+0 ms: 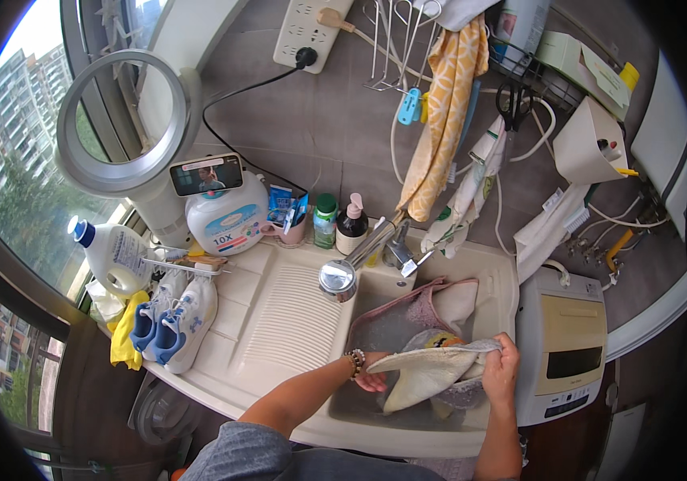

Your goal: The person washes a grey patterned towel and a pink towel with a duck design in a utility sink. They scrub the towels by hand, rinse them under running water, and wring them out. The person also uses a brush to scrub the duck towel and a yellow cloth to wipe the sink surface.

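Note:
My right hand (501, 368) grips the edge of a wet grey and cream cloth mat (433, 376) and holds it partly up out of the water in the laundry sink (500, 288). At the mat's left end, my left hand (373, 371) is palm up with its fingers partly under the cloth; whether it grips the mat is hidden. A mauve-edged cloth (427, 306) lies in the cloudy water behind, draped up the basin's back wall. Above the basin's left edge is the chrome faucet head (338, 279).
A ribbed washboard (295, 312) lies left of the basin. White and blue sneakers (181, 324), a detergent jug (226, 219), a pump bottle (351, 227) and a phone (206, 175) stand around it. Towels (446, 120) hang above; a small washing machine (563, 349) is at right.

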`<state>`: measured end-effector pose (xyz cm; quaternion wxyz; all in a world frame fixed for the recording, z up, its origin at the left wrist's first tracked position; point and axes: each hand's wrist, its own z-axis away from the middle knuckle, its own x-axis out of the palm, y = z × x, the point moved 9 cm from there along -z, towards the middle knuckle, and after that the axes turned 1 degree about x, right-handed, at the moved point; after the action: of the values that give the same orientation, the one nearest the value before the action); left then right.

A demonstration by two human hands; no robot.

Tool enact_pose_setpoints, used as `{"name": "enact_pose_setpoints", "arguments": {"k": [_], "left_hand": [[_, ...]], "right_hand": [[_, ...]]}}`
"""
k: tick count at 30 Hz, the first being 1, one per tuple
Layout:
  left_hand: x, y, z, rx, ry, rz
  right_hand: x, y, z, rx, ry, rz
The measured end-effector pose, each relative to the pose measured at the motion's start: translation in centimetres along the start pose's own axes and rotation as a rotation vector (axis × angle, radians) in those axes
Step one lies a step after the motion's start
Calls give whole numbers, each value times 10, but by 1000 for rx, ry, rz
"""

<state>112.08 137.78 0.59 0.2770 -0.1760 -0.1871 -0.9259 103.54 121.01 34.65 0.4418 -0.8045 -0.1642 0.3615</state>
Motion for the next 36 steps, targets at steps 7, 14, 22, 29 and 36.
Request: {"name": "enact_pose_setpoints", "arguments": {"k": [7, 14, 22, 29, 36], "left_hand": [[35, 68, -17, 539, -366, 203], [39, 137, 133, 794, -222, 374], [12, 106, 127, 921, 11, 198], [69, 61, 112, 894, 345, -842], [98, 32, 108, 967, 508, -1110]], "right_hand": [[-43, 36, -2, 57, 120, -129], [-57, 36, 40, 85, -42, -24], [69, 67, 119, 192, -1018, 96], [146, 184, 33, 986, -598, -69], [244, 292, 30, 854, -536, -75]]}}
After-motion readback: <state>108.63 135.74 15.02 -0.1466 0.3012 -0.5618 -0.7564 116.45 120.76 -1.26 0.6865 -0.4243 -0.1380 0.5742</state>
